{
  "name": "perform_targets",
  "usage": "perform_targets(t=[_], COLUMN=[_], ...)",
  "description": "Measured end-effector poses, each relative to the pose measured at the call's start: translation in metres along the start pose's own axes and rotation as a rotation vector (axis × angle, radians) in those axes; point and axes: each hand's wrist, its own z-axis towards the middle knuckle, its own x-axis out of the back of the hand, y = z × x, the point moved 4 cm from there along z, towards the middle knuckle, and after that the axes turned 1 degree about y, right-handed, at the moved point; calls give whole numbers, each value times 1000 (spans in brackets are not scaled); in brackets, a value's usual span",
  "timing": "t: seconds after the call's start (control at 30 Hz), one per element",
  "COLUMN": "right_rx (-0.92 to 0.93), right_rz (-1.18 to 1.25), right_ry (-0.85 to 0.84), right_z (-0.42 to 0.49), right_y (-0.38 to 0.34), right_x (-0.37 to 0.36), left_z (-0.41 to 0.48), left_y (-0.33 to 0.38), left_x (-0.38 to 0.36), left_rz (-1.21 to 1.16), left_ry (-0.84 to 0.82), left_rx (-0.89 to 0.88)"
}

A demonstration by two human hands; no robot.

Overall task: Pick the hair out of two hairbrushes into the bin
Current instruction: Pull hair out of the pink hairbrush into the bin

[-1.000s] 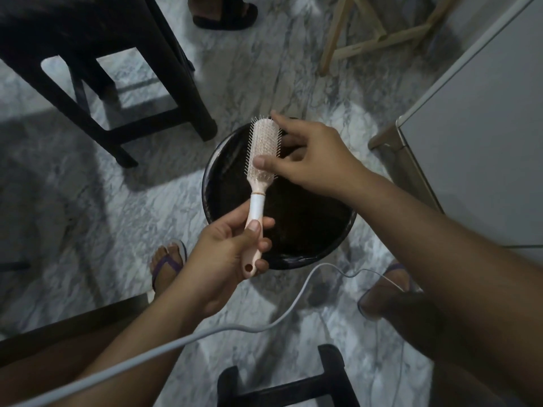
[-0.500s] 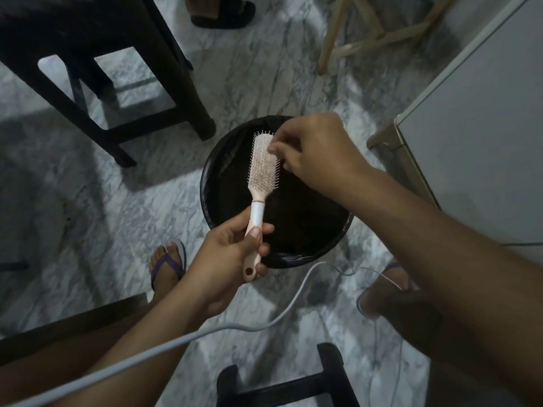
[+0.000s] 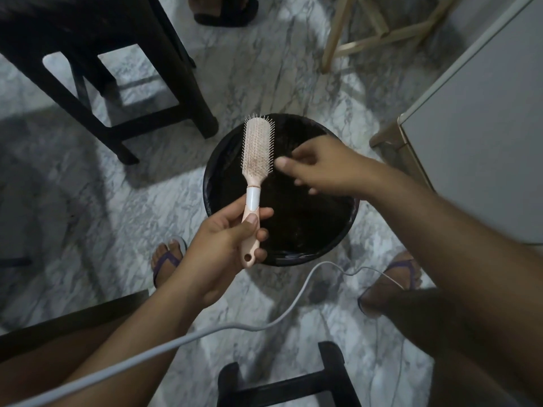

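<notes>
— Marble floor [image 3: 249, 69], grey-veined and dimly lit. Where is the brush?
— Over the left part of the black bin [image 3: 293, 261]. The pink brush [image 3: 257, 148] stands upright, bristles toward the camera, with a brownish patch low among them.
— Held how?
— By the left hand [image 3: 223, 245], low on the handle. Its fingers [image 3: 263, 214] are wrapped round it and the thumb lies up the front.
— And the right hand?
— The right hand [image 3: 320, 168] hovers over the bin, just right of the brush head. The thumb points at the bristles but stands apart from them. The other fingers are loosely bent and blurred, so I cannot tell whether they pinch any hair.
— Anything inside the bin?
— It has a dark liner, and the inside is too dark to make out.
— Around it?
— One foot [image 3: 167, 259] in a purple sandal sits near left of the bin, the other foot [image 3: 402, 271] near right. A grey cable [image 3: 205, 333] runs from the near left across the floor between them. A dark stool [image 3: 132, 69] stands far left, a pale wooden frame [image 3: 367, 33] far right and a grey cabinet [image 3: 484, 127] at the right. A black stool [image 3: 293, 383] is at the near edge and a dark sandal [image 3: 226, 10] at the far edge.
</notes>
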Motion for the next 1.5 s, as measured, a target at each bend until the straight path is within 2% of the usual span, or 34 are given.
perform_targets(t=[0.1,0.2,0.33,0.5,0.63,0.9,1.1,1.17,1.2,1.3,1.33,1.5], right_rx=[31,108,91,108,178,364,434,312,210,-56,-89,-71], right_rz=[256,370,380,191,241,464,633,505,355,-303,-436,-353], right_ry=[-203,-177,-137,-76,-51,162,520,521,433,-66,-133,-75], right_z=[-7,-9,-6,-6,-8,-7,-5,3,7,11,9,8], right_y=[-14,-24,-25,-25,-30,-37,-27,-19,-13,12,17,10], right_x=[-19,-17,-15,-12,-1,21,49,49,44,15,9,18], left_z=[-1,-2,-2,-1,-2,-1,-2,-1,-1,-1,-1,-3], left_y=[3,3,4,-1,-5,-5,-4,-2,-1,1,2,7], left_x=[-5,-6,-3,-1,-2,-1,0,1,2,1,1,0], left_rz=[18,49,81,72,109,128,124,120,114,103,103,92], left_ry=[-52,-60,-59,-12,14,12,20,25,25,25,26,14], left_rx=[-25,-61,-57,-9,-2,-2,-19,-33,-38,-45,-46,-50])
